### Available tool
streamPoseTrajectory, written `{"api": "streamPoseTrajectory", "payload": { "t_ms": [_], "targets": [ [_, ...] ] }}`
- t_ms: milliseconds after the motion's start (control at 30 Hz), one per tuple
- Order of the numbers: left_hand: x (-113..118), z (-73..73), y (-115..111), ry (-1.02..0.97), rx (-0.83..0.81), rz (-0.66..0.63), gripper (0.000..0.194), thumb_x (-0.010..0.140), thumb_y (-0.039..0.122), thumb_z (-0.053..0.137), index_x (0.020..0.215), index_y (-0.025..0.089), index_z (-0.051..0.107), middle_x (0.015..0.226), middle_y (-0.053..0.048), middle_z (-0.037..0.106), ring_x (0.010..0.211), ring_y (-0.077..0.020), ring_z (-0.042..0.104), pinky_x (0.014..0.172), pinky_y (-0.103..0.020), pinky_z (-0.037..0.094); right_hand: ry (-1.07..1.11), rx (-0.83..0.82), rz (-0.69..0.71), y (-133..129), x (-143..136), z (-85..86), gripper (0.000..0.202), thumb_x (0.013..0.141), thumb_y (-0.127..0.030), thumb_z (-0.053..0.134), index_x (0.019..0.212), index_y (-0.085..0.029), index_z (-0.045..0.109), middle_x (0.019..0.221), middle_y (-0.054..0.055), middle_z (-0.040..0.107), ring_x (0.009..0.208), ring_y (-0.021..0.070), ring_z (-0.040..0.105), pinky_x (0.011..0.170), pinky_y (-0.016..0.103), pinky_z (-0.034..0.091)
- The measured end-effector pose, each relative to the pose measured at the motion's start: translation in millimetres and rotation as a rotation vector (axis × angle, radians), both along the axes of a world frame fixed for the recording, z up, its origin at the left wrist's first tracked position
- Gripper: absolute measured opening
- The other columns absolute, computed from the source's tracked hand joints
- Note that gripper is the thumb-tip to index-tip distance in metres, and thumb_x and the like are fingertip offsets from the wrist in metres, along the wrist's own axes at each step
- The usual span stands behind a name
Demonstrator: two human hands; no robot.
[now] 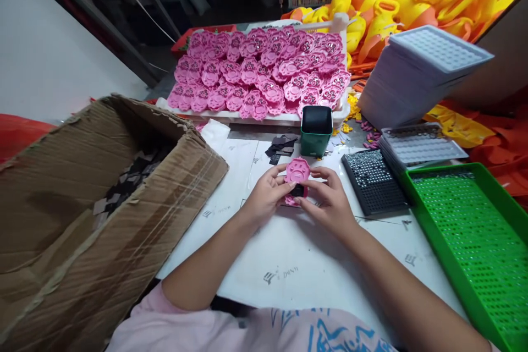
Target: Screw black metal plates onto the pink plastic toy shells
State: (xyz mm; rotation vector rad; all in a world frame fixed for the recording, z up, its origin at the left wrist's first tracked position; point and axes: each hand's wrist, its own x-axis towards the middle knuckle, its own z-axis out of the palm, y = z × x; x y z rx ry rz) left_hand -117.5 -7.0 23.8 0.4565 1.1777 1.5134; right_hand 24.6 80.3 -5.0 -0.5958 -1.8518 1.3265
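Over the table's middle, I see a pink wavy-edged piece with a raised face [297,169] between my hands. My left hand [267,193] pinches its left side with thumb and fingers. At the right, the curled fingers of my right hand [330,198] grip its edge and lower part. Just beneath the face is a black flat piece [297,191], with more pink [292,201] showing below it; whether these parts are joined I cannot tell. Close beyond my hands stand a green container with a black inside [315,135] and a small heap of black pieces [281,147].
Behind lies a white tray [231,115] heaped with pink pieces [259,74]. A cardboard box [165,214] with black scraps flanks my left arm. To the right are a black perforated tray [375,181], stacked white trays [416,77] and a green tray [449,256].
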Motion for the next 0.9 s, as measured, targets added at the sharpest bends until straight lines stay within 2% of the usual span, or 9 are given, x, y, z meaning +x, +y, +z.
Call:
{"api": "streamPoseTrajectory", "payload": {
  "t_ms": [133,333,500,700,900],
  "targets": [
    [6,0.2,0,-0.031,-0.009,0.016,0.053,0.071,0.027,0.08,0.116,0.018,0.055,0.095,-0.006,0.07,0.077,-0.0164,0.067,0.066,-0.025,0.053,-0.002,0.094,-0.006,0,-1,-6.2,0.022,0.073,-0.026,0.074,0.094,-0.025,0.07,0.113,0.009,0.054,0.103,0.0224,0.056,0.093,0.047,0.054],
    [12,2.1,-2,-0.107,-0.021,0.052,0.053,0.071,0.024,0.078,0.115,0.022,0.047,0.097,-0.003,0.066,0.085,-0.0178,0.066,0.069,-0.026,0.053,0.009,0.108,0.033,-4,-1,-9.1,0.023,0.076,-0.024,0.073,0.098,-0.025,0.064,0.115,0.008,0.05,0.106,0.0199,0.056,0.078,0.035,0.062],
    [12,4.3,-2,-0.126,0.013,0.044,0.051,0.073,0.022,0.076,0.113,0.023,0.044,0.094,-0.002,0.067,0.08,-0.0152,0.066,0.066,-0.023,0.052,0.028,0.103,0.044,-5,0,-8.0,0.024,0.075,-0.022,0.074,0.097,-0.025,0.064,0.115,0.008,0.049,0.107,0.0192,0.056,0.077,0.033,0.063],
    [14,5.2,-3,-0.063,0.033,0.006,0.05,0.073,0.021,0.076,0.114,0.022,0.046,0.102,-0.004,0.066,0.088,-0.0185,0.066,0.069,-0.026,0.053,0.055,0.096,0.053,-6,0,-6.7,0.025,0.076,-0.021,0.073,0.098,-0.025,0.063,0.112,0.008,0.051,0.105,0.0193,0.057,0.077,0.034,0.063],
    [15,7.4,-3,-0.066,0.04,0.008,0.049,0.074,0.02,0.077,0.114,0.023,0.049,0.096,-0.001,0.064,0.078,-0.0118,0.062,0.058,-0.017,0.049,0.071,0.079,0.072,-6,0,-3.9,0.024,0.076,-0.02,0.073,0.096,-0.024,0.062,0.112,0.008,0.05,0.105,0.0178,0.058,0.079,0.032,0.063]
  ]
}}
